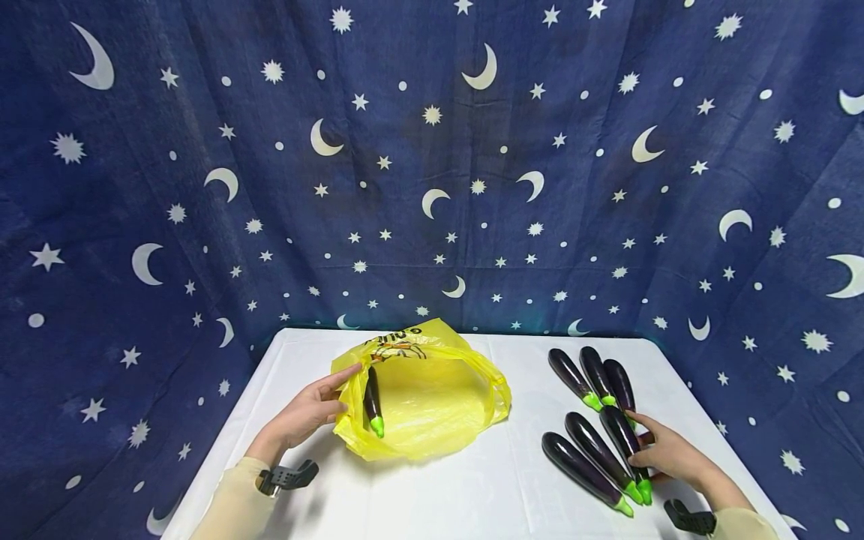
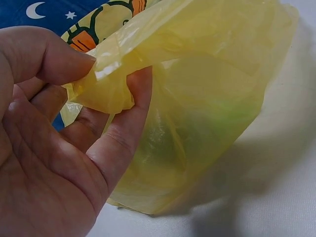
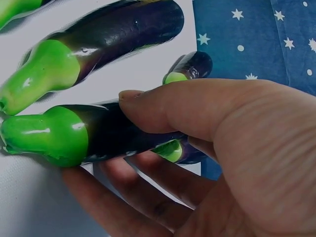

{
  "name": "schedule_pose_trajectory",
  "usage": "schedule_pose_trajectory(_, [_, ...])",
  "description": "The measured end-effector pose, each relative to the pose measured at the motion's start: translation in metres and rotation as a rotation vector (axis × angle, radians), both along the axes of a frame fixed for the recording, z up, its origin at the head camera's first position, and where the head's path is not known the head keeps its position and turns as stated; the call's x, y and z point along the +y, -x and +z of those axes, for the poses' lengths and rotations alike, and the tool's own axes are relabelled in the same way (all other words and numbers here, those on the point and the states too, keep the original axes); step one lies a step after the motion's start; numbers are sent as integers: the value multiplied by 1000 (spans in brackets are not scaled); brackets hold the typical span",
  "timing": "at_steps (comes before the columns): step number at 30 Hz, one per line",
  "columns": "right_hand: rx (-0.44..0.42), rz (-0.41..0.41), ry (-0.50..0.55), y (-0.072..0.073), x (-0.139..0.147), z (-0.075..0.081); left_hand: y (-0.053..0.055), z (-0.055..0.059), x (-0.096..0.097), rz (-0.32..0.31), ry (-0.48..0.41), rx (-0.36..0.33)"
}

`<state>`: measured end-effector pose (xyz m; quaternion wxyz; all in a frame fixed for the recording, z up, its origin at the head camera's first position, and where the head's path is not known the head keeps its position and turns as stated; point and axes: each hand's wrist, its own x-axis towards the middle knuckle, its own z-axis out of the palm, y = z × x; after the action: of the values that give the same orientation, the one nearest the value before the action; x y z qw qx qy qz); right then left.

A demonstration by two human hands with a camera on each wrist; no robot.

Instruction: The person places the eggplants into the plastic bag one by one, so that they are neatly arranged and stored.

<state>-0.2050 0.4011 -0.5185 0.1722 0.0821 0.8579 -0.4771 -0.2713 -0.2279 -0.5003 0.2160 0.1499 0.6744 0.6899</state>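
My left hand (image 1: 304,417) pinches the rim of a yellow plastic bag (image 1: 437,401), which lies with its mouth facing me. In the left wrist view the thumb (image 2: 66,57) and fingers hold the bunched film (image 2: 106,94). One dark purple eggplant (image 1: 371,397) with a green cap lies inside the bag on its left side. At the right, my right hand (image 1: 675,454) grips another eggplant (image 1: 617,431). The right wrist view shows the thumb on one side of this eggplant (image 3: 108,131) and the fingers along its other side.
Two eggplants (image 1: 583,472) lie just left of the gripped one, and several more (image 1: 594,371) lie behind it. A white cloth (image 1: 432,502) covers the table. Behind stands a dark blue curtain (image 1: 405,247) with moons and stars.
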Motion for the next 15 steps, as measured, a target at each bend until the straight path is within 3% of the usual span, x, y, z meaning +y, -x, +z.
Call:
schedule_pose_trajectory(9, [2, -16, -36, -1, -3, 1, -2, 2, 1, -21, -32, -2])
schedule_pose_trajectory(15, [6, -12, -44, 0, -3, 0, -1, -3, 0, -41, -67, 8])
